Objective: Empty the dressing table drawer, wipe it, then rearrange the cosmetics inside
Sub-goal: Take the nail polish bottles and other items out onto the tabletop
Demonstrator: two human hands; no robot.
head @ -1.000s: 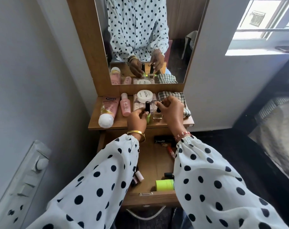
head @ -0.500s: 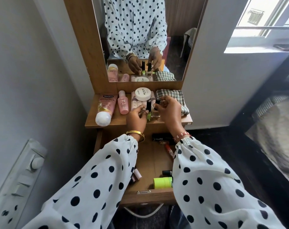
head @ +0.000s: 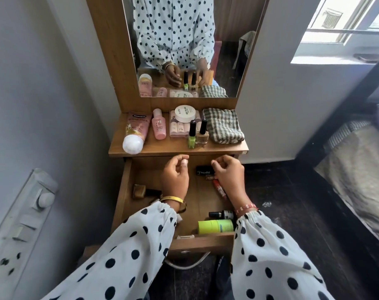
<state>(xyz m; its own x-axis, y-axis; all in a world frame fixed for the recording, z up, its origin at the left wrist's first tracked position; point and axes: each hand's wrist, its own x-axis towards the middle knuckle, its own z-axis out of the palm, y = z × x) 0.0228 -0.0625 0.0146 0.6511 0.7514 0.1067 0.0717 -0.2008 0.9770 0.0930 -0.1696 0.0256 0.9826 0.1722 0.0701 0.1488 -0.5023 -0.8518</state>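
Both hands were empty, fingers loosely curled: left hand [head: 175, 178] over the middle of the open drawer [head: 202, 242], right hand [head: 227, 173] just above the black lipstick case [head: 203, 170] and red tube [head: 219, 189] at its back right. Likely risk: the sleeves hung over the green cylinder [head: 215, 226] and small black bottle [head: 221, 214] at the front, so a reach could drag those. The two upright nail polish bottles [head: 198, 133] sat near the surface [head: 177, 149] edge, above the drawer; a knock lifting out could tip them in.

Left sleeve [head: 127, 252] hides drawer [head: 202, 241] front-left contents.
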